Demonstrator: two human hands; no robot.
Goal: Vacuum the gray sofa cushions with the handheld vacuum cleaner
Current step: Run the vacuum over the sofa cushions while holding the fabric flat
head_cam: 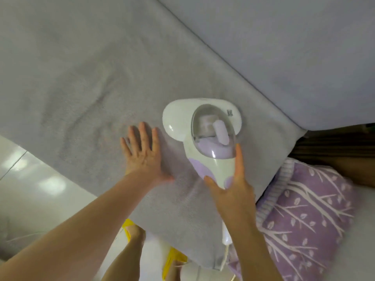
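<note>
Head view: my left hand (143, 154) lies flat, fingers spread, on the gray cushion (85, 94). Vacuum (205, 136) sits on the cushion just beside it, my right hand (231, 185) gripping its handle. Purple pillow (308, 216) far right.

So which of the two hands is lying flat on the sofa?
The left hand, fingers spread flat on the gray seat cushion. The right hand grips the vacuum cleaner handle instead.

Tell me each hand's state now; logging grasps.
Left hand: open, flat on the cushion.
Right hand: holding the vacuum by its handle.
</note>
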